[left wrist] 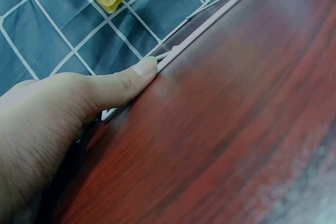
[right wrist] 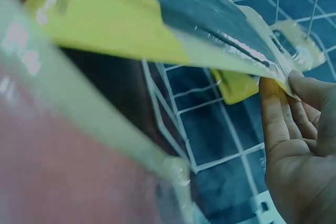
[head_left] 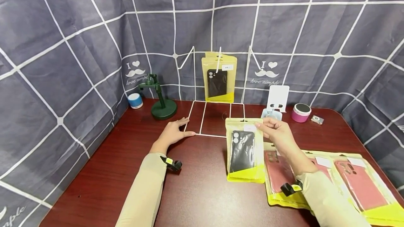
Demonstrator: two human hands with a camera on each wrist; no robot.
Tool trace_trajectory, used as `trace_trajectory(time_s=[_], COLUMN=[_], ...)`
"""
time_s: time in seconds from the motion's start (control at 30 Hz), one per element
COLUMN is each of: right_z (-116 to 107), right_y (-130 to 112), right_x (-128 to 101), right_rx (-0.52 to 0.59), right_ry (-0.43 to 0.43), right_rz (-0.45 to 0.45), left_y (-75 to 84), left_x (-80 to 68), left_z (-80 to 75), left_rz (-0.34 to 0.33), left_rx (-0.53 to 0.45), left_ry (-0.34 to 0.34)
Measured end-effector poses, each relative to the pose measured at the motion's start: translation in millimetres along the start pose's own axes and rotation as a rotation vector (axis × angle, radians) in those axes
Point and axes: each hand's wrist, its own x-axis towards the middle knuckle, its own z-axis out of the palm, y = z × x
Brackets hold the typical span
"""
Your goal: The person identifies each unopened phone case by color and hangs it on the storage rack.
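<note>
Holding down the white wire rack (head_left: 209, 122) at its front-left corner, left hand (head_left: 173, 133) lies flat, fingers straight. Packaged black phone case (head_left: 244, 150) hangs long axis vertical, pinched at its top edge by right hand (head_left: 277, 130), at about 4 o'clock from the rack, right hand nearer.

Grey grid-patterned curtain (head_left: 284, 27) backdrop, dark red wooden table (head_left: 104, 181)
</note>
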Motion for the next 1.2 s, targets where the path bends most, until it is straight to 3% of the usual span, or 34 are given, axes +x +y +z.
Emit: trace_trajectory(time_s=[0.53,0.93,1.2], right_z=[11,18,33], right_y=[-35,-56,-78], right_x=[-6,-5,5], right_rx=[-0.023,0.005,0.114], right_ry=[0.000,0.036,0.068], right_rz=[-0.136,-0.158,-0.229], left_y=[-0.5,-0.9,-1.1], left_x=[0.3,0.2,-0.1], left_z=[-0.2,-1.1,-0.7], left_rz=[-0.007,-0.004,-0.003], left_rx=[0.019,0.008,-0.011], left_ry=[0.000,-0.005,-0.002])
